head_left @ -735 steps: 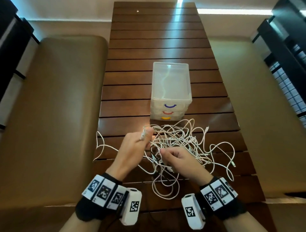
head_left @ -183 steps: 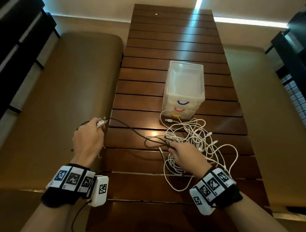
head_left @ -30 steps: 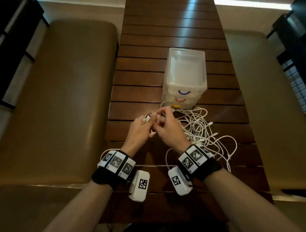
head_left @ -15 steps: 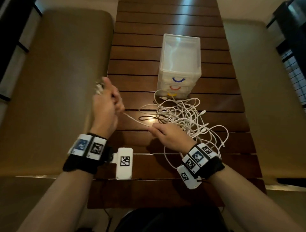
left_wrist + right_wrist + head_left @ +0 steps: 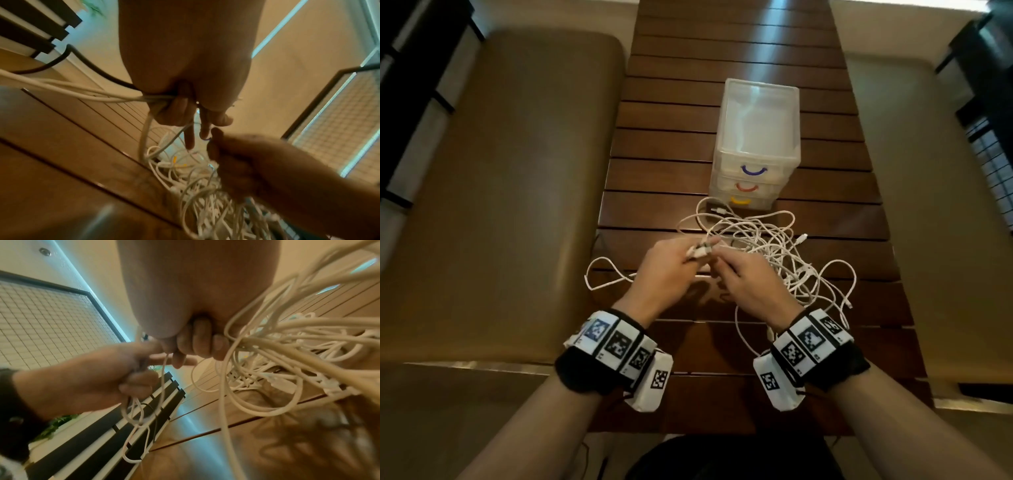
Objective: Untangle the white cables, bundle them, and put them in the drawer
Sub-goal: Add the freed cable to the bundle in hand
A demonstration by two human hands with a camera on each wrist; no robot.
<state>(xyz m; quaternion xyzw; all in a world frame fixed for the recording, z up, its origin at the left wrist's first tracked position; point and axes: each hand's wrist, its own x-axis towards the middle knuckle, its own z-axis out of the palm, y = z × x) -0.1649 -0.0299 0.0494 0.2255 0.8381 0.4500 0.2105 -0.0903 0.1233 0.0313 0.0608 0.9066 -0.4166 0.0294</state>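
Cables (image 5: pixel 767 253): thin white leads with small plugs, in a loose tangle on the table (image 5: pixel 671 164), just in front of the drawers (image 5: pixel 756 137) and right of centre. No single long axis to the heap; 1 loop trails left past the left wrist, others spread right toward the table edge. A free plug lies beside the yellow handle.

Left hand (image 5: pixel 667 274): fingers curled round several gathered strands, plug ends sticking out at the thumb. The left wrist view also shows a black lead (image 5: pixel 86 60) in the same grip.

Right hand (image 5: pixel 750 284): fingers curled, pinching white strands next to the left hand's fingertips; the hands touch or nearly touch.

Drawers: 3 tiers, blue, red and yellow handles, all closed.

Versus 0.5 s ago: the left hand was raised out to the left with 1 strand stretched between the hands; now the hands are together over the tangle's near-left edge.
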